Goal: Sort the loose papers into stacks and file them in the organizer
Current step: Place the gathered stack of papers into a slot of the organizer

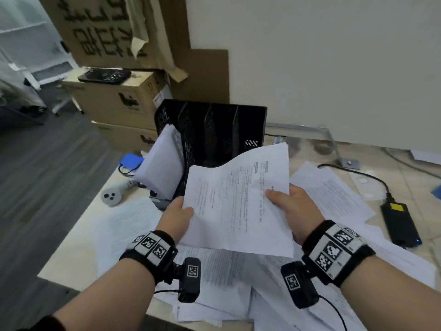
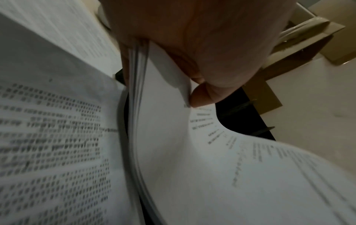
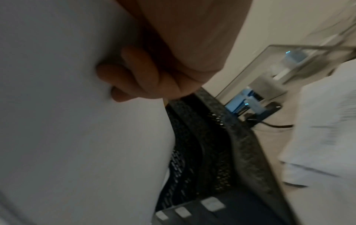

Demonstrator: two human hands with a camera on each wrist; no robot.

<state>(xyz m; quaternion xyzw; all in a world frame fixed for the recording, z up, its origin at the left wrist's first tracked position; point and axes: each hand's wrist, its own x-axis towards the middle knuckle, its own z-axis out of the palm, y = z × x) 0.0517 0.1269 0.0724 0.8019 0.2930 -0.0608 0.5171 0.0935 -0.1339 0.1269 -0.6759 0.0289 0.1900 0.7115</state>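
While both hands pinch a stack of papers [image 1: 238, 201], left hand [image 1: 175, 218] and right hand [image 1: 292, 211] on opposite side edges, the black organizer [image 1: 214, 132] stands just beyond at twelve o'clock, nearer the left hand.

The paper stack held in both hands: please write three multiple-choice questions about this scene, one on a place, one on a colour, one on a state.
1. Where are the papers already filed in the organizer?
A. leftmost slot
B. rightmost slot
C. the middle slot

2. What colour is the organizer?
A. white
B. black
C. red

3. How is the paper stack held?
A. lying flat on the desk
B. by one hand only
C. lifted, gripped by both hands

Answers: 1 A, the filed papers lean in the left end slot. 2 B, its mesh is black. 3 C, the left hand and the right hand pinch its edges above the desk.
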